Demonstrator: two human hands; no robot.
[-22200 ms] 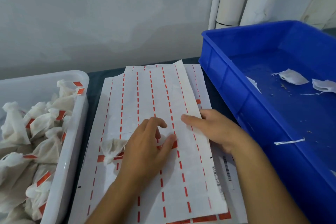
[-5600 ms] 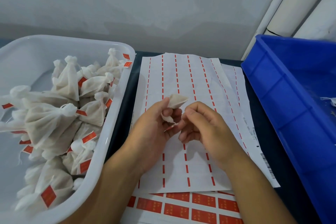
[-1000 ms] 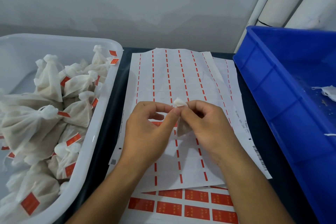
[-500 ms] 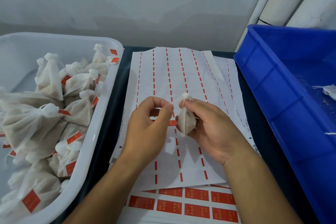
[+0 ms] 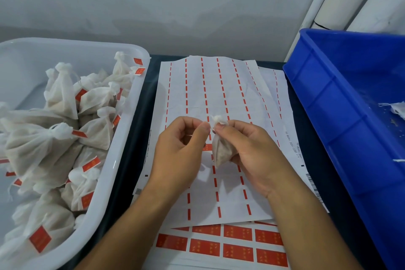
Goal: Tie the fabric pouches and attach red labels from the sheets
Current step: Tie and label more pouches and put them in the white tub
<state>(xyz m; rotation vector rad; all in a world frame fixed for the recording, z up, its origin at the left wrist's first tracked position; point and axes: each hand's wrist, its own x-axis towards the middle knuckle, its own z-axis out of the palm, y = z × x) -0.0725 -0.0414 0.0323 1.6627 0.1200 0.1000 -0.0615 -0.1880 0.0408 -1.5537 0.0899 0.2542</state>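
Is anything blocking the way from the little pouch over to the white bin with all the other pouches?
Nothing visible does. The pouch is held up in the right hand, above the sheets. Between it and the white bin there is only the left hand, pinching at its neck.

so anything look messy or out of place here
Mostly tidy. The top label sheet lies askew on the stack, its far corners curling up, and small crumbs are scattered on the floor of the blue bin. Nothing looks damaged.
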